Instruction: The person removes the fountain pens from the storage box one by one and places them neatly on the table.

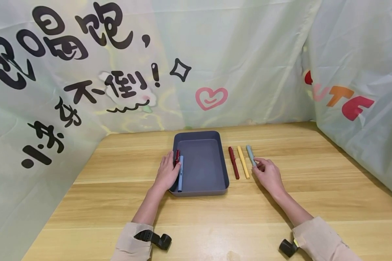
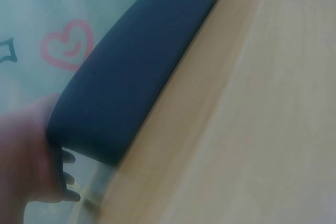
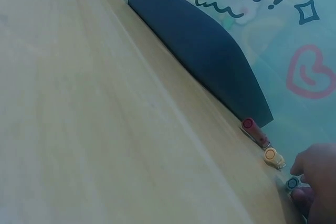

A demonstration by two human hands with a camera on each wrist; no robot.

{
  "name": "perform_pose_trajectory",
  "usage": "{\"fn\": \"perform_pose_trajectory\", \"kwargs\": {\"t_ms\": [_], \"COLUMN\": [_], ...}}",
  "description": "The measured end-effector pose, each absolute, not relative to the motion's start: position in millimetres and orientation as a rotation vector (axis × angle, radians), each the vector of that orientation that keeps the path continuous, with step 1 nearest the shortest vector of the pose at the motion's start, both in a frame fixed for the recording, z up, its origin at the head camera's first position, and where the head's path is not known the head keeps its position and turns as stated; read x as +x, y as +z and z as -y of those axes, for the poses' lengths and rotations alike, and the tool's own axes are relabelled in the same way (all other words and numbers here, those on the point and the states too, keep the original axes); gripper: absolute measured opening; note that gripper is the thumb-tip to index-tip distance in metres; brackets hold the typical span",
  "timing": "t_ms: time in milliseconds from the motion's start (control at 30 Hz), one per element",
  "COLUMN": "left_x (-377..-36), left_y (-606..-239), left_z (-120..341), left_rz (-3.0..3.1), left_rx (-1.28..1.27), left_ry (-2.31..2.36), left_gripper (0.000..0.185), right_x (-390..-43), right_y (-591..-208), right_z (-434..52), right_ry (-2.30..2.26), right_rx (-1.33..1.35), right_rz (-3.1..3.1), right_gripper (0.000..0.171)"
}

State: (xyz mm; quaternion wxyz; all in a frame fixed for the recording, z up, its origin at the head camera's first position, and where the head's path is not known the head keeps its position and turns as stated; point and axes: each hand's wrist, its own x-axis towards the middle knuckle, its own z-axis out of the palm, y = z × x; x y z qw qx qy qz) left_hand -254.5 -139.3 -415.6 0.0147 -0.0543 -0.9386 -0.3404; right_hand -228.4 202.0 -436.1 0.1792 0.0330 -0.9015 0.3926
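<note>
Head view shows a wooden counter (image 1: 215,217) backed by printed sheeting, with a dark grey tray (image 1: 202,165) at its middle. Inside the tray, against its left wall, lie a red pen (image 1: 177,156) and a light blue pen (image 1: 181,177). Just right of the tray three more pens lie side by side, apart from one another: a dark red pen (image 1: 233,162), a yellow pen (image 1: 243,161) and a pale green pen (image 1: 250,154). The left hand (image 1: 167,173) rests on the tray's left rim, fingers loosely laid over the edge and gripping nothing. The right hand (image 1: 268,174) pinches the near end of the pale green pen between thumb and fingers. A sound pickup, I judge, means lifting it straight up so the yellow neighbour is not nudged, while the left hand steadies the tray.
</note>
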Motion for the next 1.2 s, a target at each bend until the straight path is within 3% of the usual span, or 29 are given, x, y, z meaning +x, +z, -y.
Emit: {"fn": "perform_pose_trajectory", "kwargs": {"t_ms": [633,1200], "left_x": [-257.3,-255.9], "left_y": [-418.4,-418.2], "left_z": [138.9,139.7], "left_rz": [2.91,2.907], "left_rx": [-0.168,-0.157], "left_ry": [-1.07,-1.072], "left_gripper": [0.061,0.061], "right_x": [-225.0,-223.2], "right_y": [-424.8,-389.0], "right_z": [-196.6,-148.8], "right_ry": [1.167,1.274], "right_rx": [0.075,0.275], "right_rz": [2.452,2.468], "right_gripper": [0.028,0.027]}}
